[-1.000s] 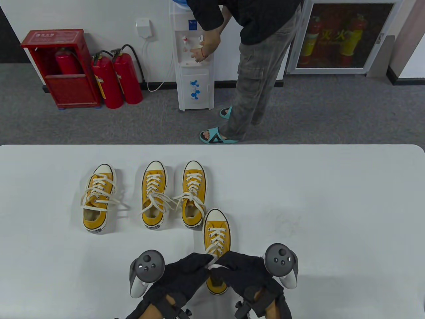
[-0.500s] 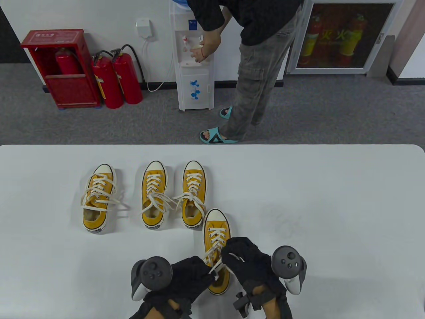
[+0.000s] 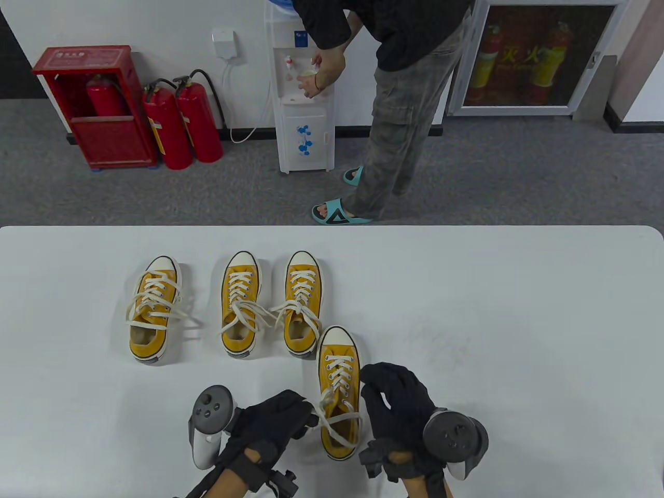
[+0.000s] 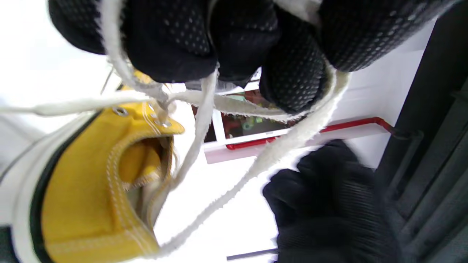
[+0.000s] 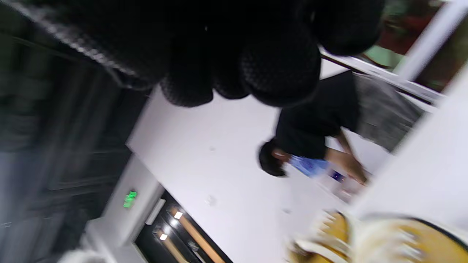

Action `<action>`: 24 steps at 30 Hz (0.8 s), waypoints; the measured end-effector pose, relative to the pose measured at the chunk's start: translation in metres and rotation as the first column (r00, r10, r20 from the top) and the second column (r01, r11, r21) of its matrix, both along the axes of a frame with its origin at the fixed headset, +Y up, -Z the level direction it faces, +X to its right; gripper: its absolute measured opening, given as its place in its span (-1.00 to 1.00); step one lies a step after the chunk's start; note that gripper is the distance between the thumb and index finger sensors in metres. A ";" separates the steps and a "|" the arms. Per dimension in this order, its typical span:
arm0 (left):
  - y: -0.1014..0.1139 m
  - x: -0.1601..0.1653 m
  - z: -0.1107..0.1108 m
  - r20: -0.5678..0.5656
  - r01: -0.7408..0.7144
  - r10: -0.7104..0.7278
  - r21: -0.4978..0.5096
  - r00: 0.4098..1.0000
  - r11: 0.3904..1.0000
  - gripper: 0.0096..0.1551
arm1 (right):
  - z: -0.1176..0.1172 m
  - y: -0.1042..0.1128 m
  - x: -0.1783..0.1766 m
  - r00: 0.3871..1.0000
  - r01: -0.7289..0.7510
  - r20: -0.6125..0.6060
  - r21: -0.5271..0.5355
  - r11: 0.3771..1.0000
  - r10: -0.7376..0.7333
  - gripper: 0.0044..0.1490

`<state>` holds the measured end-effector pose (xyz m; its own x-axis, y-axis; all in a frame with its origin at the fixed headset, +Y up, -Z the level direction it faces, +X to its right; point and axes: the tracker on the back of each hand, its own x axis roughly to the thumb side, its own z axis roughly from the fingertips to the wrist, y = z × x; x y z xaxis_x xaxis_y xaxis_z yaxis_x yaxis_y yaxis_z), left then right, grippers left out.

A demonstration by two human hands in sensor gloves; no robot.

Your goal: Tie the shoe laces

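Table view: yellow shoe [image 3: 340,389] toe points away lengthwise; left fingers [image 4: 175,44] clamp its lace [image 3: 332,421], right's hidden.

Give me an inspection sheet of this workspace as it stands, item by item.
Surface: white table, bare on its right side.
Job's things: near shoe, yellow, its laces loose and being worked; three more yellow shoes in a row behind it, the middle two with lace ends crossing.
Clutter: nothing seen.
Grippers: left hand grips lace strands, seen wound among its fingers in the left wrist view; right hand is beside the shoe, and whether it holds a lace cannot be told.
Cables: white cord by the wall.
Surroundings: red fire extinguishers, water dispenser, a bystander bending at it.
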<state>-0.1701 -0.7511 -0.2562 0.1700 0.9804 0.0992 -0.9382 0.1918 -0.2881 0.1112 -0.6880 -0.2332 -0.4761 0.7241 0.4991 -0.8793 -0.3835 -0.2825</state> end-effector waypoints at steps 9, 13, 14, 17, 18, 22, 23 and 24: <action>0.001 -0.002 0.000 -0.038 0.034 -0.034 0.009 0.999 0.999 -0.62 | 0.010 0.000 -0.042 0.960 -0.178 -0.217 0.012 0.984 0.177 -0.48; 0.001 -0.003 0.000 -0.053 0.023 -0.023 0.002 0.998 1.000 -0.62 | 0.009 -0.006 -0.049 0.941 -0.273 -0.214 -0.013 0.962 0.264 -0.42; 0.001 -0.003 0.000 -0.053 0.019 -0.019 0.001 0.998 1.000 -0.62 | 0.008 -0.008 -0.050 0.934 -0.297 -0.218 -0.027 0.955 0.284 -0.40; 0.001 -0.001 0.000 -0.030 0.003 -0.003 -0.003 1.000 1.000 -0.61 | 0.005 -0.016 -0.053 0.918 -0.351 -0.224 -0.074 0.933 0.327 -0.32; 0.001 -0.001 0.001 -0.028 -0.002 0.002 -0.004 1.000 1.000 -0.62 | 0.004 -0.018 -0.054 0.912 -0.362 -0.237 -0.086 0.928 0.334 -0.28; 0.000 0.001 0.001 -0.014 0.008 -0.008 -0.005 1.000 1.000 -0.61 | 0.001 -0.027 -0.059 0.900 -0.380 -0.278 -0.121 0.917 0.336 -0.25; 0.000 0.001 0.001 -0.018 0.013 -0.013 -0.003 1.000 1.000 -0.61 | 0.001 -0.028 -0.060 0.905 -0.368 -0.273 -0.120 0.922 0.326 -0.26; 0.000 0.001 0.000 -0.011 0.016 -0.016 -0.003 1.000 1.000 -0.60 | 0.001 -0.029 -0.060 0.906 -0.367 -0.270 -0.119 0.922 0.326 -0.27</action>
<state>-0.1696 -0.7515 -0.2562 0.1867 0.9779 0.0942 -0.9382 0.2059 -0.2782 0.0514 -0.7168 -0.2323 -0.5923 0.6163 0.5190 -0.7152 -0.6988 0.0134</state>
